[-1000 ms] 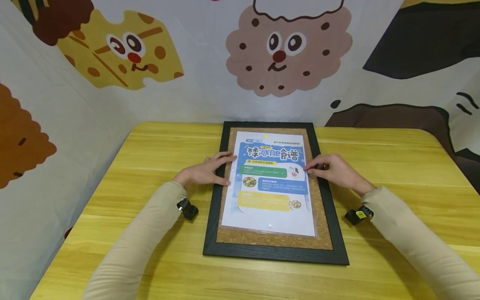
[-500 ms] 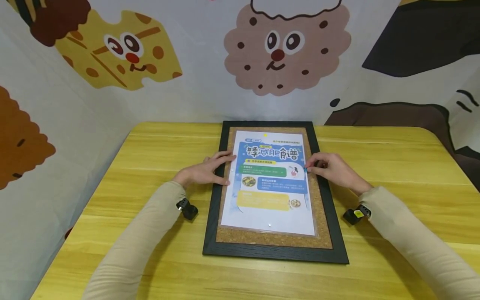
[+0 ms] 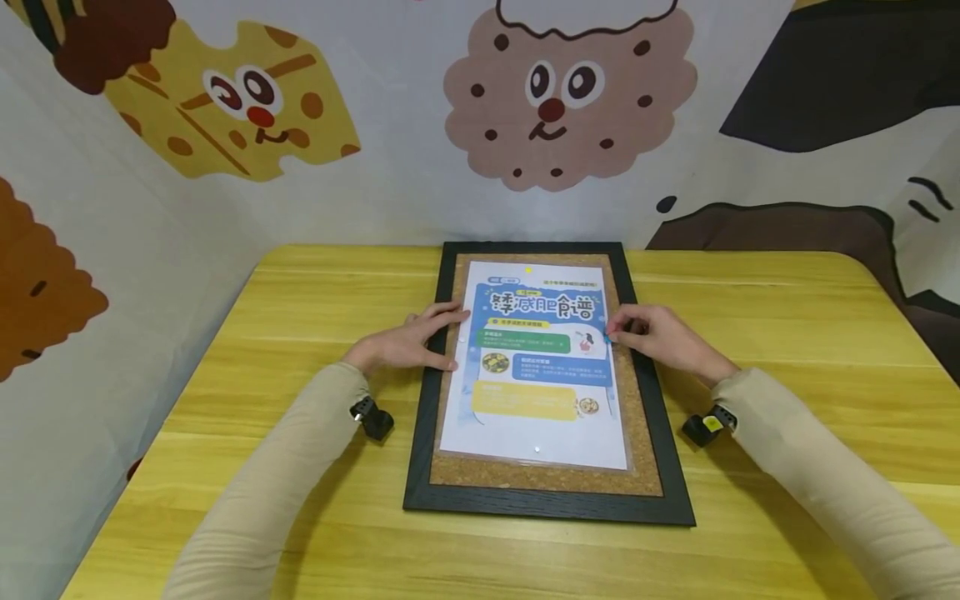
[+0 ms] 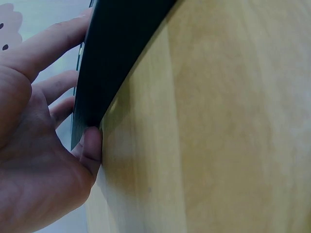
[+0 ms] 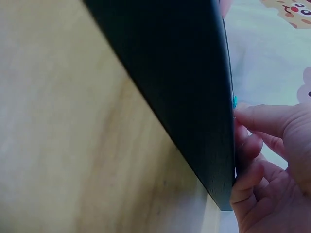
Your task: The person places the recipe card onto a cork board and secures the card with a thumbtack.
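A printed sheet (image 3: 536, 437) in a clear sleeve lies on a cork board with a black frame (image 3: 547, 510). At the sheet's right edge, my right hand (image 3: 667, 340) pinches a small teal push pin (image 5: 235, 101) between thumb and index finger. The pin's point is hidden. Across the board, my left hand (image 3: 405, 342) spreads over the frame's left side, fingertips on the sheet's left edge. In the left wrist view, its little finger bends at the frame's outer side. A yellow pin (image 3: 528, 270) sits at the sheet's top middle, a whitish pin (image 3: 537, 449) at its bottom middle.
The board lies flat on a yellow wood-grain table (image 3: 315, 292), close to its far edge. Behind it hangs a white cloth (image 3: 390, 200) printed with cartoon food. Small black cameras are strapped at both wrists. Another pale dot shows by the sheet's left edge.
Both hands keep their places on the board. A little more of the teal pin shows between the right fingertips. The whole view has shifted slightly.
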